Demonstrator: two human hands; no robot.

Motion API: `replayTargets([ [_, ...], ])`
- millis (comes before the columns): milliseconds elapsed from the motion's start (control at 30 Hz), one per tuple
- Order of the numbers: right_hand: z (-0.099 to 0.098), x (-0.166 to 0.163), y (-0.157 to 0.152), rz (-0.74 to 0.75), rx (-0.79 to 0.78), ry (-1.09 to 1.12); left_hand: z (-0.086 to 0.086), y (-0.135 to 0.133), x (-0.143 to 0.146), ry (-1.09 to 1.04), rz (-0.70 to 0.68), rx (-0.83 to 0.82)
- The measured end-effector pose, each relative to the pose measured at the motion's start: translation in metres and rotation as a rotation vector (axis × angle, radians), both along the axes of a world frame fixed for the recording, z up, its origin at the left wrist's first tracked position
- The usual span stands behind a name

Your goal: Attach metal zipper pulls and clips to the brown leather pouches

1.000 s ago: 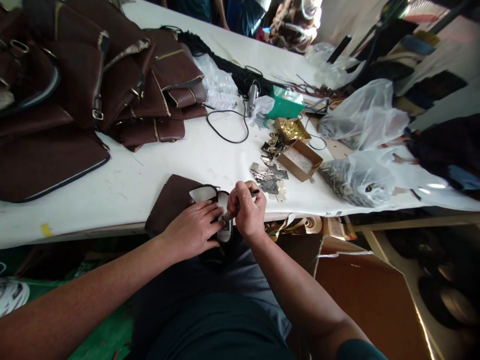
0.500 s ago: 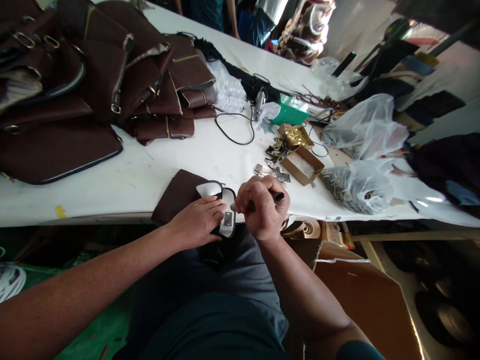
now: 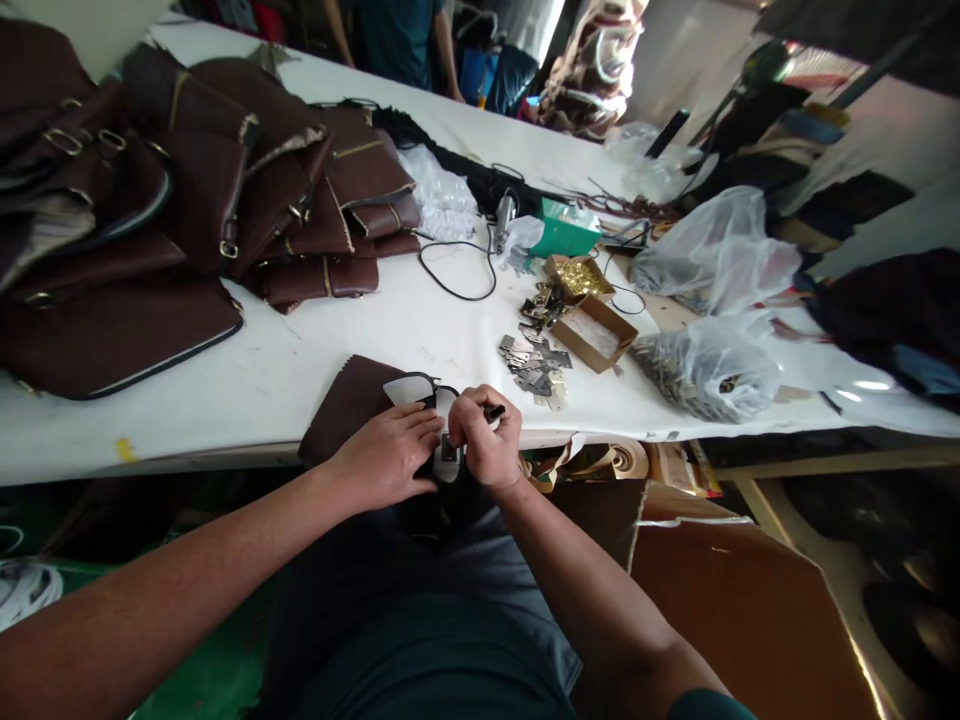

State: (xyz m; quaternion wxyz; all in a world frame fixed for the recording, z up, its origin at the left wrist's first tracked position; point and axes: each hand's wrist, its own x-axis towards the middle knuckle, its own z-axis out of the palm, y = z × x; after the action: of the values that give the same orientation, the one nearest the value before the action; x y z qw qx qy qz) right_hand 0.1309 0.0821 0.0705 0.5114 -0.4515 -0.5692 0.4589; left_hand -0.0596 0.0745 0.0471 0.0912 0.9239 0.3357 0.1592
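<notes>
My left hand (image 3: 390, 452) lies with its fingers stretched out on a dark brown leather piece (image 3: 346, 402), at the table's near edge. White panels with black edging (image 3: 409, 388) show beyond the fingertips. My right hand (image 3: 489, 440) is closed in a fist around a dark-handled tool (image 3: 493, 412). That fist is right beside my left fingertips, over the white panel. A small metal plate (image 3: 449, 450) lies on the panel between the hands. The tool's tip is hidden, so its kind is unclear.
Brown leather bags (image 3: 202, 190) are heaped at the left of the white table (image 3: 300, 350). Loose metal plates (image 3: 536, 365), small cardboard boxes (image 3: 595, 333) and filled plastic bags (image 3: 697, 370) lie at the right. Another person (image 3: 397, 40) stands across the table.
My right hand has moved left and down, bringing the tool onto the panel near the metal plate. My left hand stays on the leather piece. The view has shifted slightly.
</notes>
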Motion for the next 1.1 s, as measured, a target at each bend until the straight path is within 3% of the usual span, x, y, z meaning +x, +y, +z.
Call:
replayTargets([
  [133,-0.018,0.025,-0.031,-0.084,-0.282,-0.113,0.004,-0.004,0.003,0.043,0.001,0.047],
  [267,-0.055,0.021,-0.07,-0.106,-0.629,0.01,0.007,-0.008,0.009,0.1,-0.007,0.085],
  [367,-0.061,0.01,-0.08,-0.109,-0.614,0.136,0.02,-0.019,0.013,0.148,-0.01,0.111],
  [433,-0.047,0.018,-0.076,-0.063,-0.483,0.107,0.037,-0.031,0.014,0.146,0.005,0.13],
  [500,-0.02,0.04,-0.064,0.061,-0.338,-0.023,0.059,-0.045,0.014,0.1,0.038,0.146],
  [600,0.032,0.081,-0.036,0.367,-0.206,-0.336,0.091,-0.062,0.013,-0.018,0.128,0.2],
  [700,0.086,0.099,-0.003,0.66,-0.076,-0.706,0.107,-0.064,0.016,-0.09,0.294,0.145],
  [767,0.114,0.091,0.016,0.826,0.01,-0.94,0.102,-0.06,0.019,-0.121,0.395,-0.117],
  [833,0.13,0.073,0.031,0.948,0.087,-1.12,0.086,-0.057,0.023,-0.195,0.428,-0.468],
  [933,0.13,0.042,0.043,1.031,0.165,-1.245,0.05,-0.06,0.03,-0.434,0.481,-0.806],
  [1033,0.114,0.02,0.044,0.841,0.173,-1.109,0.013,-0.069,0.038,-0.655,0.633,-0.879],
  [1100,0.101,0.009,0.036,0.581,0.131,-0.777,-0.004,-0.075,0.044,-0.735,0.736,-0.901],
])
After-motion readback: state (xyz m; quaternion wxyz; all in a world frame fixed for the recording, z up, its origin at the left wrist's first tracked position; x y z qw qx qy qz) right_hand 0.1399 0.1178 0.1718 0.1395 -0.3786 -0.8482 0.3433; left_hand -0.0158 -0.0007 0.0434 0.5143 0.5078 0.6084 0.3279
